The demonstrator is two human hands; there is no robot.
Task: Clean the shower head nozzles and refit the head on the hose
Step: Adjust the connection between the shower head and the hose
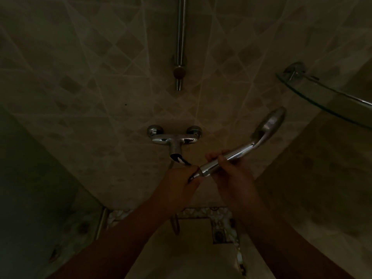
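Shower head (270, 122) sits just below the tap (174, 138) — right hand (231, 174) wraps its handle, left hand (181, 182) pinches the hose end (192, 176).

The room is a dim shower stall with very little light. The back wall (90, 81) is tiled in pale squares set on the diagonal, with lighter grout lines crossing it. A chrome riser rail (181, 37) runs down the middle of that wall, and below it a chrome mixer tap (174, 138) is fixed to the tiles. At the upper right, a curved glass corner shelf (322, 97) on a metal bracket juts out. Below, the floor (191, 248) is pale with a patterned mosaic border (201, 212).
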